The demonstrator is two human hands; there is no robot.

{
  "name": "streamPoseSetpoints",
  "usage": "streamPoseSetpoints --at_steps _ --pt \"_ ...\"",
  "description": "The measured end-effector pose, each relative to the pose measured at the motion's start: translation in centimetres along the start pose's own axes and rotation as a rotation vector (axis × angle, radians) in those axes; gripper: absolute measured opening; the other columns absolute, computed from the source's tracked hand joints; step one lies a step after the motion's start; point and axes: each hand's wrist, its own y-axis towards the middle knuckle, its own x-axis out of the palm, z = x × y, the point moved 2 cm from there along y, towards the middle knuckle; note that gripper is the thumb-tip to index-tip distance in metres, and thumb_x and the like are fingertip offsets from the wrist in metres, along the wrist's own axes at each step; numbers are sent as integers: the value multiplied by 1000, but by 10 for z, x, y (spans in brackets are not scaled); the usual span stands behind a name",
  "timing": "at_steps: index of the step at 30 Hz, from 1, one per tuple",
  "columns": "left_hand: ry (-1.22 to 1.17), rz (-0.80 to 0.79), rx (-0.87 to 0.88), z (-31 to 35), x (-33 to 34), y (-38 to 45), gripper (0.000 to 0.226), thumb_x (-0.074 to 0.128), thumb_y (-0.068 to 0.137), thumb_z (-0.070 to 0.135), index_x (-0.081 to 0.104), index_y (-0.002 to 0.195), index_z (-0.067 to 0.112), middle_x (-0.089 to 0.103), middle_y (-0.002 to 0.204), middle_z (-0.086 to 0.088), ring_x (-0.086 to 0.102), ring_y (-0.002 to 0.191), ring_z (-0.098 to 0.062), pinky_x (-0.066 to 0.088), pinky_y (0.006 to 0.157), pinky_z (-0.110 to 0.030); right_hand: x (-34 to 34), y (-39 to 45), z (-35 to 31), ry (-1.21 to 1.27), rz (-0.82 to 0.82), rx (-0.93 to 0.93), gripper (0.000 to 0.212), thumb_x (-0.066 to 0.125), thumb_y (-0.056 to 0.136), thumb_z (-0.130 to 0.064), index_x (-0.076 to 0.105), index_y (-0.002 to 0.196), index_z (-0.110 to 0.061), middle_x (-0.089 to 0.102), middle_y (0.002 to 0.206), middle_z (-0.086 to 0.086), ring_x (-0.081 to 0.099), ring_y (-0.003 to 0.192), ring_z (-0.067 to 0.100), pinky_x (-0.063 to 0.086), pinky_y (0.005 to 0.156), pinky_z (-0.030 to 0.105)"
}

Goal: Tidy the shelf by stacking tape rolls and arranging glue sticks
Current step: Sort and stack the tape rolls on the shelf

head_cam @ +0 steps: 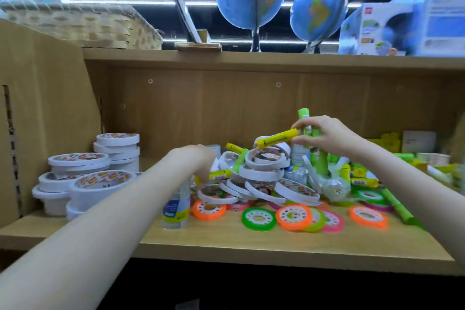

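Above the heap of white tape rolls (261, 166) at mid-shelf (226, 236), your right hand (324, 137) grips a yellow glue stick (278, 137) lying crosswise and an upright green one (305, 121). Your left hand (195, 161) reaches down into the heap's left edge, fingers curled by another yellow stick (220, 175); whether it pinches it, you cannot tell. Stacked rolls (83, 178) stand at the left; coloured rolls (292, 216) lie in front.
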Motion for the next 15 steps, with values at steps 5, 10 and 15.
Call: streamPoseSetpoints --at_steps 5,10,15 --pt "-382 455 -15 -11 -36 -16 20 59 86 25 46 100 16 60 105 -9 55 95 -31 40 73 -33 -26 -10 34 6 140 172 17 66 84 -35 63 99 -27 56 101 4 55 87 22 35 65 27" --pt "-590 559 90 31 -47 -17 22 58 87 25 50 105 15 61 100 -7 57 92 -29 37 70 -30 -36 -15 68 -145 163 351 27 66 84 -34 64 106 -18 57 119 15 53 105 35 42 76 34" --pt "-621 523 184 83 -36 10 18 56 89 26 48 102 17 63 96 -8 57 83 -29 39 64 -31 -32 -10 101 -195 117 436 24 65 85 -35 63 104 -20 61 112 12 58 89 29 41 64 28"
